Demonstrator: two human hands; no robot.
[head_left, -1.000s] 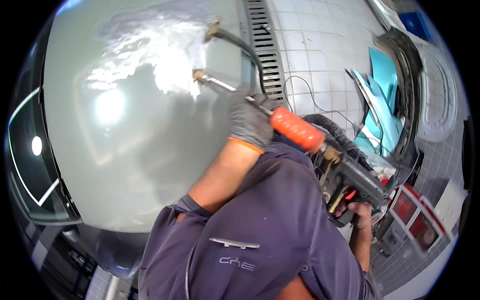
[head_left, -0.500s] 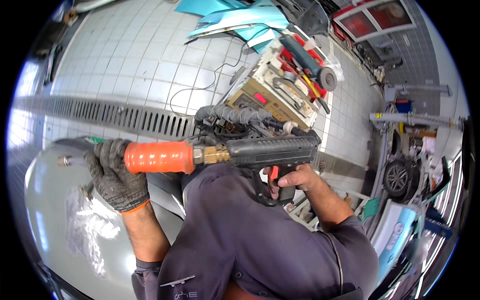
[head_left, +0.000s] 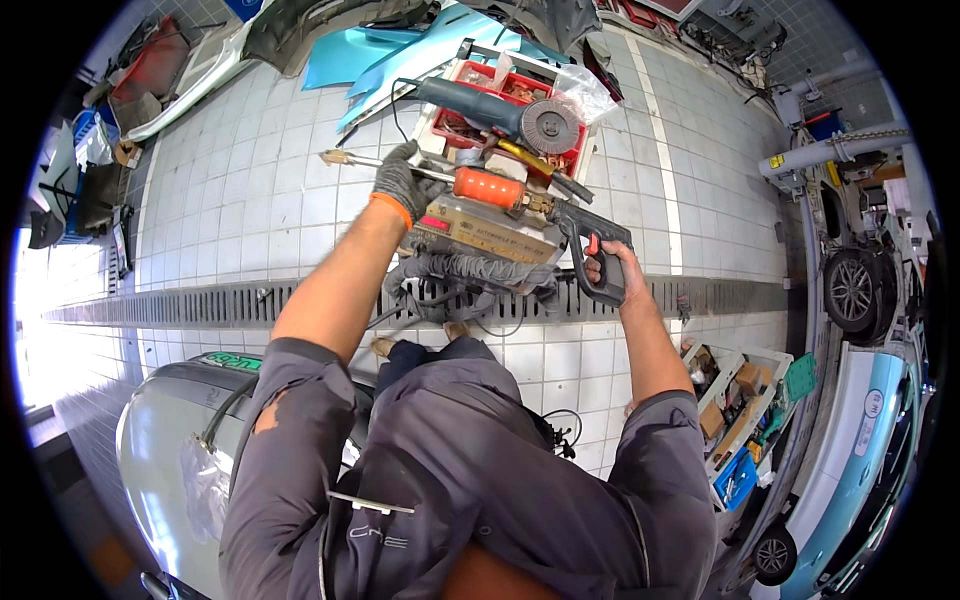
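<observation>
Across both hands lies a dent-puller gun (head_left: 590,225) with a black pistol grip, a red trigger, an orange sliding weight (head_left: 488,187) and a long metal rod ending in a brass-coloured tip (head_left: 335,157). My left hand (head_left: 408,185), in a dark grey glove with an orange cuff, is closed round the rod just left of the weight. My bare right hand (head_left: 624,272) wraps the pistol grip, its fingers by the trigger. Just beneath the gun stands a box-shaped welding machine (head_left: 490,238) with a red display. A thick wrapped cable (head_left: 470,268) runs along its near side.
An angle grinder (head_left: 500,115), a yellow-and-black tool (head_left: 540,170) and red trays (head_left: 455,128) sit atop the machine. Turquoise body panels (head_left: 365,55) lie beyond. A floor grate (head_left: 220,305) crosses in front. Left is a grey car panel (head_left: 160,430); right, a parts cart (head_left: 740,410).
Both hands have carried the dent-puller gun forward, away from my body and the grey panel, over the welding machine. My left hand has moved right and away; the rod now shows at full length.
</observation>
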